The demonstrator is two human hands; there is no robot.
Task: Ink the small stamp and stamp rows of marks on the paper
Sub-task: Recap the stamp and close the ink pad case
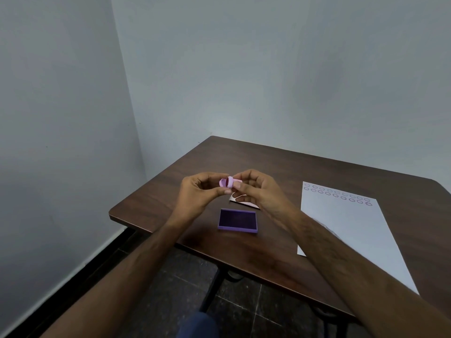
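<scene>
A small pink stamp (227, 182) is held above the table between both hands, lying sideways. My left hand (199, 193) pinches its left end with thumb and fingers, and my right hand (258, 189) grips its right end. Below them an open purple ink pad (238, 220) lies flat on the dark wooden table (170, 191). To the right a white paper (353, 230) carries two rows of purple ring marks (338, 193) along its far edge; my right forearm crosses its near part.
A small pale card or lid (240, 200) lies on the table just behind the ink pad, partly hidden by my right hand. The table stands in a corner with grey walls at the left and back. Dark tiled floor shows below the near edge.
</scene>
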